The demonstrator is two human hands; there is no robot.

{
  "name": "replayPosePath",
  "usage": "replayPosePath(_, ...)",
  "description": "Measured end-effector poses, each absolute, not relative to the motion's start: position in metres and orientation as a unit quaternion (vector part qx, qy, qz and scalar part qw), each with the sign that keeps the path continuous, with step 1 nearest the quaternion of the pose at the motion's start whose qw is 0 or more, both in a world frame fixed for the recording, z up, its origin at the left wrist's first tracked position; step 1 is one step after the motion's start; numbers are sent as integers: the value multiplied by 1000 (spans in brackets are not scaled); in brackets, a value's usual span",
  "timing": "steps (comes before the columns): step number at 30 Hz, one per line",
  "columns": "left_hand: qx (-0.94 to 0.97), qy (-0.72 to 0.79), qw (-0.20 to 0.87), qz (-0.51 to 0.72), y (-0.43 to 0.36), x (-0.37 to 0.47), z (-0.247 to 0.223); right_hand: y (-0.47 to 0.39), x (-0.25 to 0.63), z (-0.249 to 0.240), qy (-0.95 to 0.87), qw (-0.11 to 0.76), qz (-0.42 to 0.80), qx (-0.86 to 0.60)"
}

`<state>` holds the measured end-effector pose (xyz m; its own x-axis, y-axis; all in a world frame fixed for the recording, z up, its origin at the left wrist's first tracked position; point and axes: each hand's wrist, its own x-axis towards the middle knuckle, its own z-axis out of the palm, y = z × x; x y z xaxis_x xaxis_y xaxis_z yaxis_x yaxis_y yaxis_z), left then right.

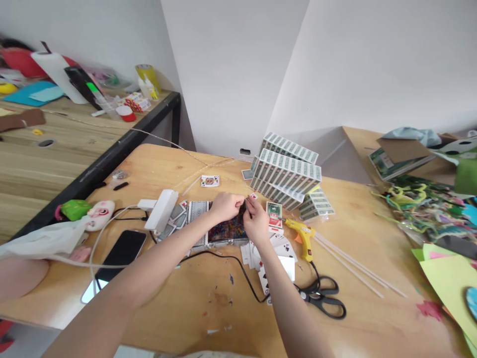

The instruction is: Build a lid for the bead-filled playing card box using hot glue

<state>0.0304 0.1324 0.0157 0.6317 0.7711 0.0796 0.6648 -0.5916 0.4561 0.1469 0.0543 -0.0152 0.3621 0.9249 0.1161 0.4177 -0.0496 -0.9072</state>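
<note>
My left hand (228, 206) is closed, its fingertips pinched close to those of my right hand. My right hand (256, 219) is also closed in a pinch; what sits between the fingers of either hand is too small to make out. Beneath them lies a piece built from playing cards (197, 213), with a dark, colourfully patterned middle (226, 228). A card corner with a red heart (254, 196) shows just beyond my right fingertips; I cannot tell whether it is held. Loose playing cards (283, 247) fan out beside my right wrist, near a green-and-red card box (274, 211).
A yellow glue gun (306, 237), clear glue sticks (357, 266) and black-handled scissors (324, 297) lie at right. Stacked card boxes (288, 171) stand behind. To the left are a white power strip (164, 211), a phone (124, 248) and cables. A black cord (234, 257) crosses the table.
</note>
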Motion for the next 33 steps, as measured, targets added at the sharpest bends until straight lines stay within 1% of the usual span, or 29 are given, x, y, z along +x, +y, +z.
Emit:
replayPosePath(21,881,400,214,136,134,31,22,55,150,-15,-519,463,248,-674)
replayPosePath(33,879,414,203,124,131,32,25,53,147,-11,-523,458,227,-682)
